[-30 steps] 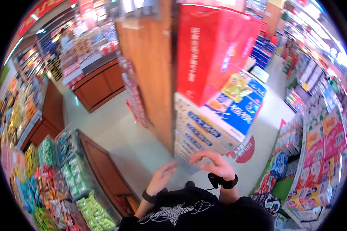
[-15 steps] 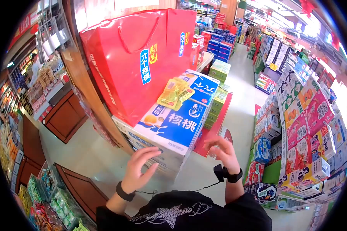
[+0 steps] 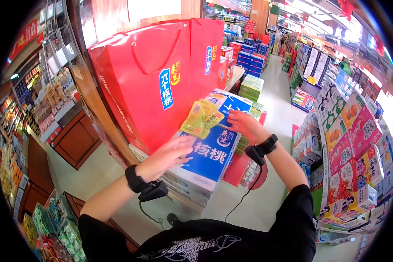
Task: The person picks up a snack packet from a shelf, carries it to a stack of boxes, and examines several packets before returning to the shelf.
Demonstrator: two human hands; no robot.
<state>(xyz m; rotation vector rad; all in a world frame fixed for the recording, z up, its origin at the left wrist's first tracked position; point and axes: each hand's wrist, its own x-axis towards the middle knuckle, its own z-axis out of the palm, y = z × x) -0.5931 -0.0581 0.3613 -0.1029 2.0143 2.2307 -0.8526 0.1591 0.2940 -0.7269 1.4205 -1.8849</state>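
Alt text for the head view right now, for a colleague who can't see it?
The left hand and right hand, both open, reach toward yellow packets lying on a blue-and-white carton in a shop aisle. Tall red gift bags stand right behind the packets.

Left hand (image 3: pixel 168 156): open, palm down, fingers together and stretched forward.
Right hand (image 3: pixel 243 124): open, fingers loosely spread, pointing left.
Arms: both extended forward, forearms bare; the right is higher.
Wrists: a black band (image 3: pixel 134 179) on each.
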